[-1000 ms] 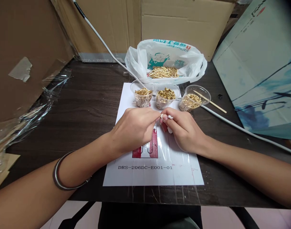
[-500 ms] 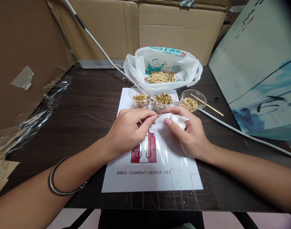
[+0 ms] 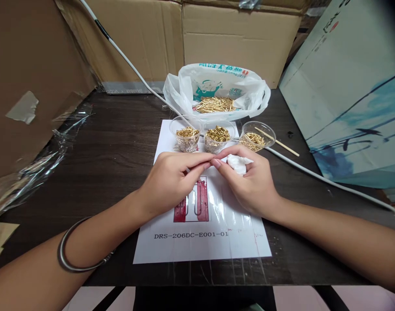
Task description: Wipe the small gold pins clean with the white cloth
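Above a plastic-covered paper sheet (image 3: 197, 250), the fingertips of both my hands meet. My left hand (image 3: 170, 179) is closed in a pinch; the small gold-coloured pin it grips is hidden between the fingertips now. A crumpled white tissue (image 3: 238, 164) is tucked in my right hand (image 3: 256, 185), whose thumb and forefinger are closed at the same spot. Just beyond my fingers stand clear plastic cups: a left cup (image 3: 172, 131), a middle cup (image 3: 231, 134) and a right cup (image 3: 271, 139), each holding many small gold-coloured metal pieces.
A white plastic bag (image 3: 176, 94) with a pile of gold-coloured pins (image 3: 215, 104) lies behind the cups. A thin wooden stick (image 3: 286, 147) leans out of the right cup. A white cable (image 3: 330, 176) crosses the dark table (image 3: 119, 142). Cardboard (image 3: 230, 43) walls the back.
My right thumb and forefinger have closed in to meet my left fingertips, covering the pin that showed there before. The whole view has shifted slightly.
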### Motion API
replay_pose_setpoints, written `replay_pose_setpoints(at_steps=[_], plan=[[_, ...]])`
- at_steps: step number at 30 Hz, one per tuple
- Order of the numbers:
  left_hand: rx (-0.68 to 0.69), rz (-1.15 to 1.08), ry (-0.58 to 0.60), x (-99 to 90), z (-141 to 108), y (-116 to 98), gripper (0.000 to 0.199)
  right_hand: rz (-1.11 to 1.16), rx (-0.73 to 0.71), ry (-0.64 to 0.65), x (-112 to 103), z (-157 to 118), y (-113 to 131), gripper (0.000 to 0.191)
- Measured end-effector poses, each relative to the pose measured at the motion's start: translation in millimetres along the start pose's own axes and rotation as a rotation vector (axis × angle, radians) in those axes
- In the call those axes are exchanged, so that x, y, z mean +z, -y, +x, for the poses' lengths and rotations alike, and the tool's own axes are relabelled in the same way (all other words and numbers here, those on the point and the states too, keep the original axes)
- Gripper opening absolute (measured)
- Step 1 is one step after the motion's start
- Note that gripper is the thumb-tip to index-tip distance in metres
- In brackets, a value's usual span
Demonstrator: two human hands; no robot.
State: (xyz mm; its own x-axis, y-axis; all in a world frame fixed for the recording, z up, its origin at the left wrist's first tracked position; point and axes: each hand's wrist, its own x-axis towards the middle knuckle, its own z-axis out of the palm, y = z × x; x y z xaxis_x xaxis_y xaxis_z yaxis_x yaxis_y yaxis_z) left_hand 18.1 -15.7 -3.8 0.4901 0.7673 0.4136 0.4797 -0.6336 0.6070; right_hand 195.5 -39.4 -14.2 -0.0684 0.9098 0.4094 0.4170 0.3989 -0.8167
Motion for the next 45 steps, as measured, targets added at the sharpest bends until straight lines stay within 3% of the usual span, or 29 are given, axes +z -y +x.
replay_pose_setpoints(at_steps=[4,7,9,13,16,19,28,32,35,38,40,45], plan=[[-0.08,-0.007,0.016,0.8,0.0,-0.4,0.026,-0.045,0.0,-0.038,-21.9,13.8,28.1,0.013],[-0.121,-0.02,0.069,0.5,1.4,-4.1,0.02,-0.183,0.003,0.114,-58.6,40.1,44.6,0.03],[-0.117,-0.008,0.094,0.1,2.2,-6.3,0.016,-0.409,-0.041,0.127,-80.5,59.0,43.3,0.021],[-0.098,0.028,0.114,0.2,3.5,-6.4,0.016,-0.763,0.019,0.351,-96.7,82.3,15.9,0.021],[-0.081,0.031,0.132,0.9,5.0,-4.3,0.015,-0.801,0.016,0.398,-92.6,86.0,-5.4,0.024],[-0.068,0.006,0.146,1.4,7.0,-3.5,0.012,-0.78,-0.026,0.369,-88.7,85.5,-14.2,0.011],[-0.258,0.018,0.219,-0.1,8.2,-2.2,0.01,-0.834,0.05,0.338,-84.2,85.2,-16.5,0.005],[-0.277,0.026,0.23,0.1,8.9,-1.0,0.01,-0.816,-0.03,0.264,-91.8,87.0,-17.5,0.002],[-0.254,0.015,0.25,0.7,9.3,-0.2,0.01,-0.761,-0.159,0.211,-92.8,80.5,3.4,0.002],[-0.235,0.005,0.265,1.4,8.8,1.1,0.01,-0.597,-0.283,0.232,-77.6,61.3,29.4,0.006],[-0.222,0.003,0.254,1.7,8.3,2.1,0.011,-0.464,-0.317,0.323,-59.3,44.0,34.8,0.01],[-0.183,-0.009,0.246,1.6,7.2,3.8,0.011,-0.239,-0.3,0.4,-20.7,12.0,3.9,0.015]])
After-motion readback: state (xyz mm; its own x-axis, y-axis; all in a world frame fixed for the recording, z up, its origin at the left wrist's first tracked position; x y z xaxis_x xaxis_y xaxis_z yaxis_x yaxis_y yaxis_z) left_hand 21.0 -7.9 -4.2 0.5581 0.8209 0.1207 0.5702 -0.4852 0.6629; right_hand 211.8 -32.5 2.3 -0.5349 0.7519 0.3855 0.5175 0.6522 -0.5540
